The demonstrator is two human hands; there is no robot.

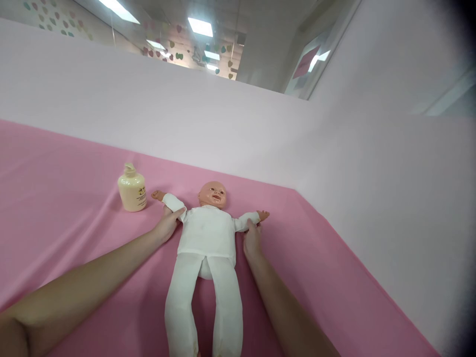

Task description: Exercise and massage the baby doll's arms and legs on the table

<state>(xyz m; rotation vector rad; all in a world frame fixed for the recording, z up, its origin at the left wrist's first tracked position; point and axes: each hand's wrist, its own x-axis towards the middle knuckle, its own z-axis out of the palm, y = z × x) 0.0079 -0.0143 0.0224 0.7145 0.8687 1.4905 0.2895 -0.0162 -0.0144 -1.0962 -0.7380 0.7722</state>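
Note:
A baby doll (207,233) with a white cloth body lies on its back on the pink sheet (297,277). Its head points to the far side, and both its arms are stretched out sideways. My left hand (169,224) is closed round the doll's arm on the left, with the thumb on top near the elbow. On the other side, my right hand (253,237) grips the doll's right-hand arm below the wrist. The undersides of both hands' fingers are partly hidden by the doll's arms.
A cream pump bottle (133,191) with dark print stands on the sheet left of the doll. Behind the sheet rises a white wall (167,109) with a window or mirror (260,54) above. Another white wall (390,198) borders the right side.

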